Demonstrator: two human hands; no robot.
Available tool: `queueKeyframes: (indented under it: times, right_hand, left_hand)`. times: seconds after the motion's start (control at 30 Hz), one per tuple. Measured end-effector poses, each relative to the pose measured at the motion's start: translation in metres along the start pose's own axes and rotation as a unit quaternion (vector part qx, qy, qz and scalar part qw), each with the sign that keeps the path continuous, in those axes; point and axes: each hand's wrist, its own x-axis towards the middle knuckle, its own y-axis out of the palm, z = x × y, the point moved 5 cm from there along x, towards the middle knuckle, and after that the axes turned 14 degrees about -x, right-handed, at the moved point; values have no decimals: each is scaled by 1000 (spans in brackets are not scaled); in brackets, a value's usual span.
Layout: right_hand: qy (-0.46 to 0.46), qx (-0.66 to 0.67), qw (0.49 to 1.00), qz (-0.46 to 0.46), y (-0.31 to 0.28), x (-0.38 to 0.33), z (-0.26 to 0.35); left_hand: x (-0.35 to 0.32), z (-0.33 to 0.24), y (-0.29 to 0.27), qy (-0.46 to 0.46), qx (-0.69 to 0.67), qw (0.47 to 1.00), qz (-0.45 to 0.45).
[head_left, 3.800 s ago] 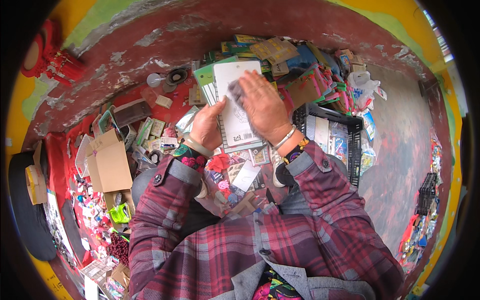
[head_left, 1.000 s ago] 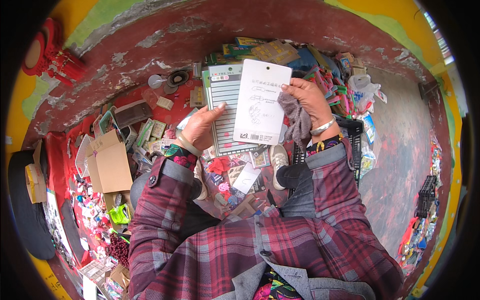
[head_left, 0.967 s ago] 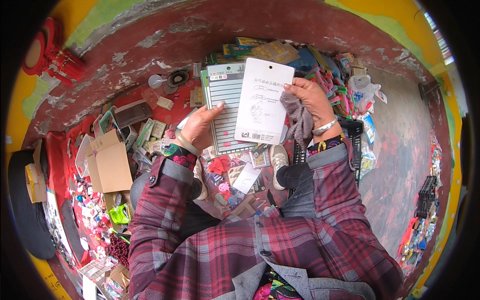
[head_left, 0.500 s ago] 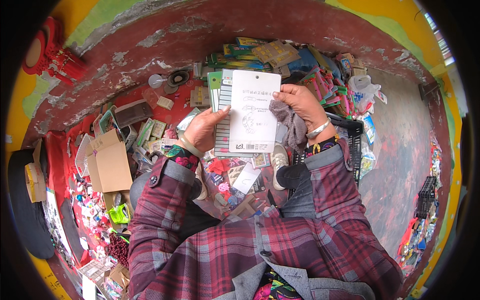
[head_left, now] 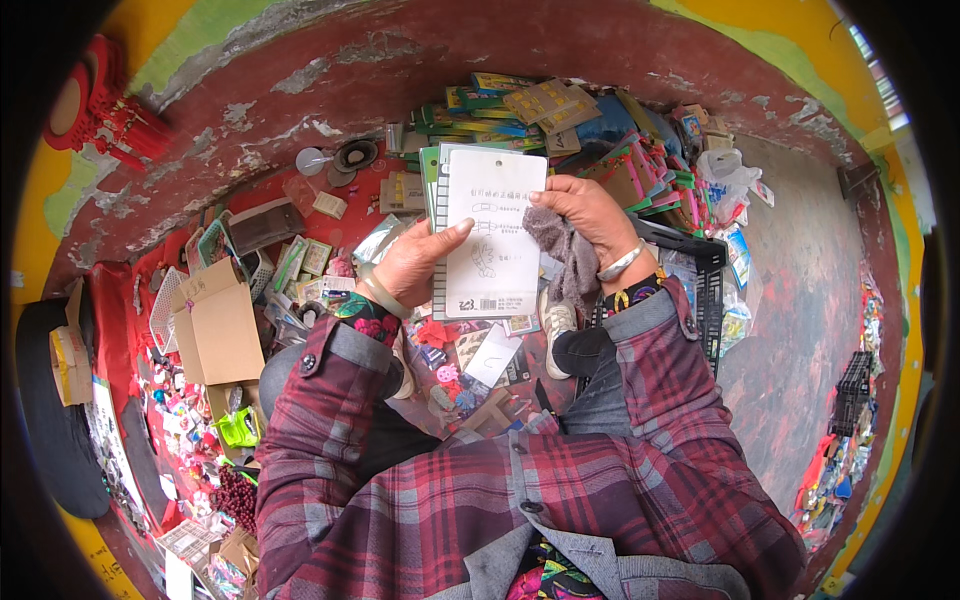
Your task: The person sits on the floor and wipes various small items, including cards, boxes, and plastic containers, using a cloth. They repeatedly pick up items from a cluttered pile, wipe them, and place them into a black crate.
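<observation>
A worn red floor carries heaps of packaged goods just beyond the fingertips, an open cardboard box left of them, and a black crate to their right.

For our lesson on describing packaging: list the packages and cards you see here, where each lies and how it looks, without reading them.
White card: rectangular, between left hand and right hand.
Lined green-edged card: behind the white card.
Brown cardboard box: open, left.
Flat colourful packets: heaped beyond the hands.
</observation>
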Motion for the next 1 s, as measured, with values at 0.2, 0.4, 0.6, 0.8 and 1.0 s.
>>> queueKeyframes:
  times: [0.2, 0.4, 0.6, 0.8, 1.0]
  right_hand:
    - [8, -41, 999, -8, -1, 2, -1]
    - [15, -46, 999, -15, 1, 3, -9]
    - [-1, -52, 999, -9, 7, 3, -7]
    - [-4, -25, 1000, 8, 10, 2, -5]
    - [-2, -9, 1000, 22, 11, 1, -3]
  left_hand:
    - [1, 3, -2, 0, 1, 1000, -4]
    - [3, 9, 2, -14, 17, 1000, 4]
    - [3, 11, 6, -37, 19, 999, 27]
    - [4, 16, 2, -33, 40, 998, 27]
    - [7, 14, 0, -16, 14, 1000, 9]
